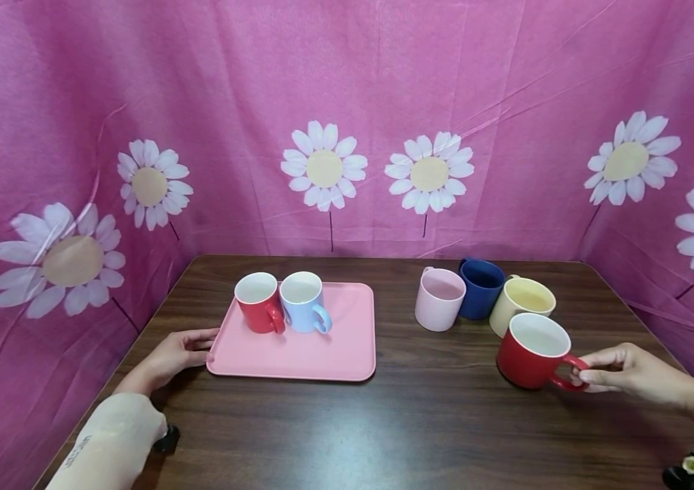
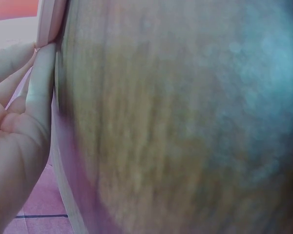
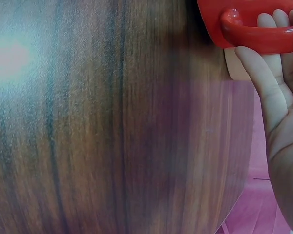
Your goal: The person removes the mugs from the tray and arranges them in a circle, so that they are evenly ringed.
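Observation:
In the head view a pink tray [image 1: 310, 364] lies on the left half of the table, bearing a small red mug [image 1: 258, 309] and a light blue mug [image 1: 303, 306], both upright. My left hand [image 1: 169, 355] holds the tray's left edge near its front corner; in the left wrist view, thumb and fingertips meet at the tray's rim [image 2: 49, 22]. On the right, my right hand [image 1: 635, 374] pinches the handle of a wide red mug [image 1: 521, 361] with a white inside. The right wrist view shows the thumb and fingers about that handle [image 3: 268, 39]. The wide mug is upright.
Behind the wide red mug stand a cream mug [image 1: 506, 306], a dark blue mug [image 1: 478, 292] and a pale pink mug [image 1: 435, 306], close together. The dark wood table [image 1: 347, 435] is enclosed at the back and sides by a pink cloth [image 1: 377, 68] with printed daisies.

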